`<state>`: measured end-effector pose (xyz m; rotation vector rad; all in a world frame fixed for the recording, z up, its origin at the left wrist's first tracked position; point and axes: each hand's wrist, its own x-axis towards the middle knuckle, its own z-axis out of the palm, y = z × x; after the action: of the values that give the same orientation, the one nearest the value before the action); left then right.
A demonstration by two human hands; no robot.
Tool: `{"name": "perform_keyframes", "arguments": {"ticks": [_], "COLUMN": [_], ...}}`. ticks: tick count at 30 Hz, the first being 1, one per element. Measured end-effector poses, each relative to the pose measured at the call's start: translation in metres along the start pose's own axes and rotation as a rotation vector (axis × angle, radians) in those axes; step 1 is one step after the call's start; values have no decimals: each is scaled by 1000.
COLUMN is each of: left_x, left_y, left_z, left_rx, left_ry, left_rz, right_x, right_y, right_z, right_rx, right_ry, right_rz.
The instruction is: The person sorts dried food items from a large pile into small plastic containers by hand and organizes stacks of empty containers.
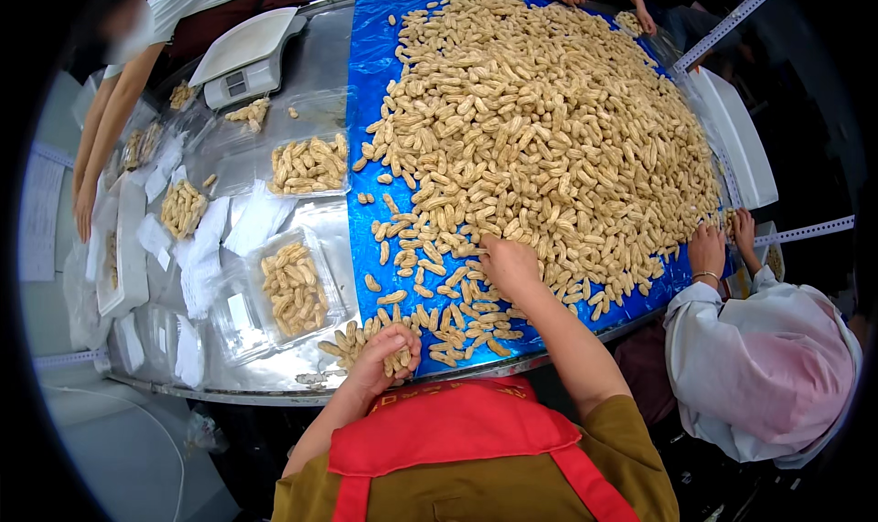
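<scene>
A broad heap of unshelled peanuts (521, 124) covers much of a blue plastic sheet (374, 49) on the metal table. My right hand (511, 265) reaches to the heap's near edge, fingertips pinched around what looks like a peanut, mostly hidden by the hand. Near the table's front edge, my left hand (384, 361) curls around several peanuts (399, 364). More loose peanuts (346, 344) lie just beyond it on the left. A clear plastic clamshell box (339, 316) with its lid opened out stands left of my hands, filled with peanuts (295, 289).
Further left are another clear box of peanuts (309, 165), white net sleeves (202, 261), a white foam tray (130, 248) and a digital scale (243, 83). A co-worker's arms (113, 131) reach in at left. Other people's hands (706, 251) work at the right and far edges.
</scene>
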<state>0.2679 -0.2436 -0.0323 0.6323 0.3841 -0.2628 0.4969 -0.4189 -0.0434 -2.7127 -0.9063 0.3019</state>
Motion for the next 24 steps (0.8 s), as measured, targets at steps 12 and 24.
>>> {"name": "perform_keyframes", "arguments": {"ticks": [12, 24], "left_x": [7, 6], "left_y": [3, 7], "left_z": [7, 11], "left_rx": [16, 22], "left_ry": [-10, -7], "left_rz": [-15, -33], "right_x": [-8, 14], "right_y": [28, 15], "right_z": [-29, -15], "right_rx": [1153, 516], "right_ry": [-112, -13], "right_rz": [359, 149]}}
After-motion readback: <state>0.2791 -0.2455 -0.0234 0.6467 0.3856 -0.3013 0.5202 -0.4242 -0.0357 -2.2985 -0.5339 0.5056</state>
